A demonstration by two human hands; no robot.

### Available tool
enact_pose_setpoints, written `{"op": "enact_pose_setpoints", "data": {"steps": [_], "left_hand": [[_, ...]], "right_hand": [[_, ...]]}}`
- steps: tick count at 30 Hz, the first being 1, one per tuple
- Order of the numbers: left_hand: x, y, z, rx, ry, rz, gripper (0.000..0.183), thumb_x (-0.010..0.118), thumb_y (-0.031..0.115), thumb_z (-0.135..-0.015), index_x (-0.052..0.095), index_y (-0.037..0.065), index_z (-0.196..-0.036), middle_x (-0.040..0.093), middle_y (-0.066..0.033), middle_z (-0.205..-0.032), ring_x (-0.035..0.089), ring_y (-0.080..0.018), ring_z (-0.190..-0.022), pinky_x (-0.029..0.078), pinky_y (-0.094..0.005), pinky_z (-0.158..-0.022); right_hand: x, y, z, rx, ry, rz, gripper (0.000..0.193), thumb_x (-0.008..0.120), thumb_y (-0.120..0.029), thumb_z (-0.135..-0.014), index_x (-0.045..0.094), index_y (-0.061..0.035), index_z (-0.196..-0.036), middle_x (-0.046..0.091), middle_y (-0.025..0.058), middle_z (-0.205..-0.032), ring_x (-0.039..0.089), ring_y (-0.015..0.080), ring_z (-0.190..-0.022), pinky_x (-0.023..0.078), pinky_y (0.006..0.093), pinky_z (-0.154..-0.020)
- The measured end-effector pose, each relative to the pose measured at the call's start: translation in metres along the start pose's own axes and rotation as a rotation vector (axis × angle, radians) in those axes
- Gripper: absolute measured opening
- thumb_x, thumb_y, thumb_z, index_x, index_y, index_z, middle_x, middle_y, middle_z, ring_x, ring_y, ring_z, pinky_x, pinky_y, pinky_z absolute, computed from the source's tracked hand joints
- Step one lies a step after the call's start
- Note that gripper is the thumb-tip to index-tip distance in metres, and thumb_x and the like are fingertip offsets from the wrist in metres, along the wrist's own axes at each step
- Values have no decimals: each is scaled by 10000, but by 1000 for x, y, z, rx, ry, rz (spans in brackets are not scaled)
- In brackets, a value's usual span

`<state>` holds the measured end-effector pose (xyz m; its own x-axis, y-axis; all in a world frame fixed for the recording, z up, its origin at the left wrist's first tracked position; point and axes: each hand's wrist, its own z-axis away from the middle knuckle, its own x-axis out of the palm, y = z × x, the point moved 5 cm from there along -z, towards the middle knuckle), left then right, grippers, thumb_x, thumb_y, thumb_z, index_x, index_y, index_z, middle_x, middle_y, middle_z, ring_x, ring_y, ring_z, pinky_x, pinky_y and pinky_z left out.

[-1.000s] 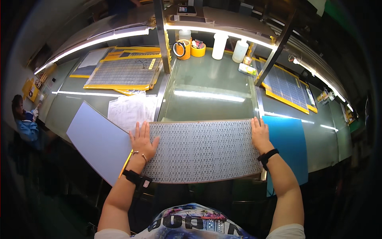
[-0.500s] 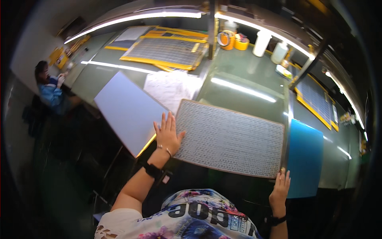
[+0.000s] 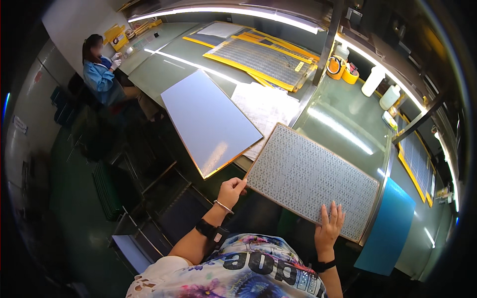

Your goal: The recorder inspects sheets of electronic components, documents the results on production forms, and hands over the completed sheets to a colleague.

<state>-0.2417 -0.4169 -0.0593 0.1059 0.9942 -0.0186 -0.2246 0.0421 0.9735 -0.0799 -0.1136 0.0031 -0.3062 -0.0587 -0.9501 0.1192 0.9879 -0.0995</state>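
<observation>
A grey rectangular panel point(image 3: 308, 174) with rows of small dark marks and a thin brownish rim lies over the table's near edge. My left hand point(image 3: 231, 191) pinches its near left corner, thumb on top and the other fingers curled underneath. Flat on the panel's near right part rests my right hand point(image 3: 330, 223), fingers stretched out. Left of the panel is a plain pale blue-lilac sheet point(image 3: 208, 119) with a copper-coloured edge, close to my left hand but apart from it. A bright blue sheet point(image 3: 386, 228) hangs over the edge on the right.
Papers point(image 3: 268, 107) lie behind both panels. Yellow-framed screens point(image 3: 261, 62) are stacked at the back. Tape rolls point(image 3: 343, 69) and white bottles point(image 3: 373, 81) stand by a metal post point(image 3: 329, 42). A co-worker point(image 3: 102, 74) sits far left. Folded chairs point(image 3: 107, 188) are below left.
My left hand has gone from lying flat across the panel's left edge to pinching its near left corner. My right hand has moved from the near right corner onto the surface. The view has turned left.
</observation>
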Motion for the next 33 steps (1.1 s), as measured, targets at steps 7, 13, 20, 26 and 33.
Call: {"op": "enact_pose_setpoints", "data": {"steps": [7, 13, 20, 26, 33], "left_hand": [[0, 93, 8, 69, -185, 121, 259, 614, 241, -898, 643, -3, -818, 612, -33, -680, 564, -75, -624, 448, -204, -578], [-154, 94, -23, 612, 942, -157, 300, 621, 339, -895, 573, 48, -949, 582, -22, -864, 506, -66, -726, 416, -191, -639], [-128, -3, -61, -172, 20, 643, 315, 597, 340, -901, 582, 48, -1019, 649, -56, -929, 644, -159, -807, 542, -315, -710], [-138, 13, -61, -121, 143, 664, 183, 562, 118, -914, 586, -22, -1029, 651, -99, -978, 648, -190, -860, 532, -335, -787], [-81, 70, -19, 61, -88, 948, 213, 606, 124, -889, 592, 10, -1068, 656, -85, -998, 655, -178, -880, 558, -321, -758]], "right_hand": [[-80, 14, -44, -95, 166, -33, 293, 555, -12, -794, 660, -82, -1058, 593, 169, -1112, 559, 365, -1024, 445, 453, -878], [-220, 62, -164, 32, 116, -176, 136, 598, -128, -828, 619, -9, -890, 585, 131, -722, 571, 272, -669, 446, 346, -636], [-50, 186, -218, 166, -323, -655, 139, 710, -119, -775, 628, -15, -817, 505, -62, -630, 444, 31, -566, 354, 216, -484], [-22, 140, -228, -283, -82, -40, 303, 751, -83, -695, 651, 20, -962, 664, 157, -856, 623, 166, -724, 493, 291, -659], [-11, -101, -214, 3, -634, -1560, 533, 498, -338, -957, 385, 15, -1340, 567, 123, -1177, 563, 199, -1055, 459, 363, -886]]}}
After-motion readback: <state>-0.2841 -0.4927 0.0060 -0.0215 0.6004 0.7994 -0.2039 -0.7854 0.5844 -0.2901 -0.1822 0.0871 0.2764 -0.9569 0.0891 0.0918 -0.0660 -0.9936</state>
